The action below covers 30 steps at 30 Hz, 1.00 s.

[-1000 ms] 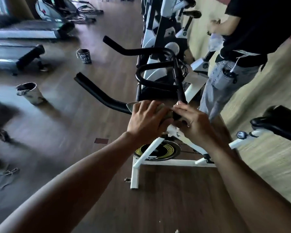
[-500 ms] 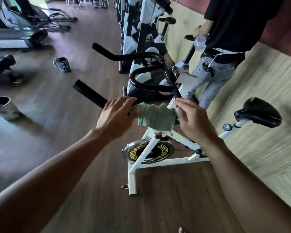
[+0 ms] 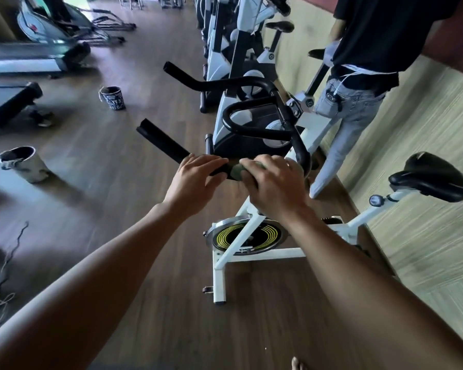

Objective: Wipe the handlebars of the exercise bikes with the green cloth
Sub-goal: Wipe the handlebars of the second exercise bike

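Two hands are seen on one black handlebar. One green cloth is wrapped round the bar and gripped by the right hand. The bar just left of it is held by the left hand. The bar's long end points far and left. Several bikes are lined up in a row going far. Two cups stand on the brown wood floor.

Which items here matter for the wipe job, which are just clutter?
Job: green cloth under right hand; left hand on black handlebar of the nearest bike.
Clutter: dark cup, white cup, cord on floor, treadmill.
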Motion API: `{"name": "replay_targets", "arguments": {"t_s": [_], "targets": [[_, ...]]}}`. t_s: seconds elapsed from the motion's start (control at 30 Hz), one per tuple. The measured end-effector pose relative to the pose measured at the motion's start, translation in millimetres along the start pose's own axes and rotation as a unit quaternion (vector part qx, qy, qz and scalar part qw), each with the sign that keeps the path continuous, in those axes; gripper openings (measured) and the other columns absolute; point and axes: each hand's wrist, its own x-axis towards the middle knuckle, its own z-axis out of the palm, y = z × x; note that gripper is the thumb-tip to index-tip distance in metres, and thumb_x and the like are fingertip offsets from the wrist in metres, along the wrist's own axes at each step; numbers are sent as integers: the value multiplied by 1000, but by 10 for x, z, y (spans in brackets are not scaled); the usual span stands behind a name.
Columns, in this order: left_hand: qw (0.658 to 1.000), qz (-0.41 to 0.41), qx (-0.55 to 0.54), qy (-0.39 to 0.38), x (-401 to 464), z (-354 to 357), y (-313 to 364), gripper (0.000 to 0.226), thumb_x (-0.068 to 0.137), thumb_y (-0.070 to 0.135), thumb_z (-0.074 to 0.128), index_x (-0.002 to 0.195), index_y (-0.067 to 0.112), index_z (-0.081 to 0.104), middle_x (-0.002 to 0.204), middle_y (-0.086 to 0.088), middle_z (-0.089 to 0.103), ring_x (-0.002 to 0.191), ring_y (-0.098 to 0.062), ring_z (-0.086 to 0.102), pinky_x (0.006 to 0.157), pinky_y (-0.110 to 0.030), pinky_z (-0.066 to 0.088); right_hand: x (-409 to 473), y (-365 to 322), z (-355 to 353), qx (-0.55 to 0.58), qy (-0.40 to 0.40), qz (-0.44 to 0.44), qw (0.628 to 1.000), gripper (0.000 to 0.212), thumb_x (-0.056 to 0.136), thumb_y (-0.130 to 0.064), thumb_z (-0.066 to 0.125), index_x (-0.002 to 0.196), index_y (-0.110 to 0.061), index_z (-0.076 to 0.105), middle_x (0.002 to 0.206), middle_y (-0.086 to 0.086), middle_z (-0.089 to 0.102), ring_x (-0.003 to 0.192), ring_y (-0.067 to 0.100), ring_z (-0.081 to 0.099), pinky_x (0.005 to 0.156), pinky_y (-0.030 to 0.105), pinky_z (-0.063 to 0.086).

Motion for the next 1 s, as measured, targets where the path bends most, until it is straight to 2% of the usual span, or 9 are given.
{"name": "replay_targets", "arguments": {"t_s": [0.1,0.2,0.3,0.37,0.5,0.7,0.8,0.9,1.0], "targets": [[1000,-8,-4,8,3,30,-1,35,91,41,59,120,23,69,118,2,69,110,-21,61,101,-40,40,-40,160,-59,-4,-15,2,1000,40,100,-50,35,124,-34,63,117,-6,66,112,27,57,104,54,33],[999,-9,-5,31,-10,60,25,36,89,43,62,118,23,70,115,2,69,108,-20,59,103,-33,34,-79,-17,-37,-29,-28,67,997,39,98,-49,36,123,-35,63,132,-3,60,131,35,43,109,61,22],[999,-4,4,33,3,86,25,36,89,45,61,119,26,70,115,3,68,108,-18,57,102,-25,28,-110,-209,32,-22,13,115,993,37,98,-48,40,118,-33,66,127,0,61,129,36,44,109,60,22],[999,-3,8,34,8,92,34,37,89,47,60,119,27,70,115,4,68,108,-18,57,103,-31,31,-133,-125,66,-25,41,78,996,36,100,-48,39,119,-32,66,118,0,63,118,32,53,105,56,29],[999,-4,7,42,7,96,47,36,88,44,66,119,27,70,114,3,68,107,-19,57,103,-37,34,-26,325,33,36,68,-76,994,34,102,-42,44,118,-25,69,101,2,68,89,27,63,83,44,45],[999,-14,17,50,3,122,63,36,87,44,67,119,28,70,115,3,67,107,-19,56,105,-40,33,-178,272,157,29,131,-59,989,34,100,-38,48,124,-25,68,115,1,67,107,26,59,96,50,41],[998,-13,18,51,-7,128,67,36,87,44,67,119,28,70,115,3,67,107,-19,56,104,-36,31,-150,523,112,39,93,-150,983,37,100,-34,47,131,-22,64,120,4,65,106,27,59,95,48,43],[998,-16,18,52,-3,132,78,36,87,44,67,120,28,70,116,2,67,109,-20,57,104,-34,31,7,853,3,92,43,-202,974,36,102,-31,43,121,-12,68,109,8,66,99,29,59,92,47,44],[998,-15,22,52,4,136,94,37,87,46,65,119,27,70,115,2,68,109,-22,58,105,-34,30,58,878,-39,117,43,-191,974,36,101,-30,42,107,-10,70,100,8,66,96,29,58,91,45,44]]}}
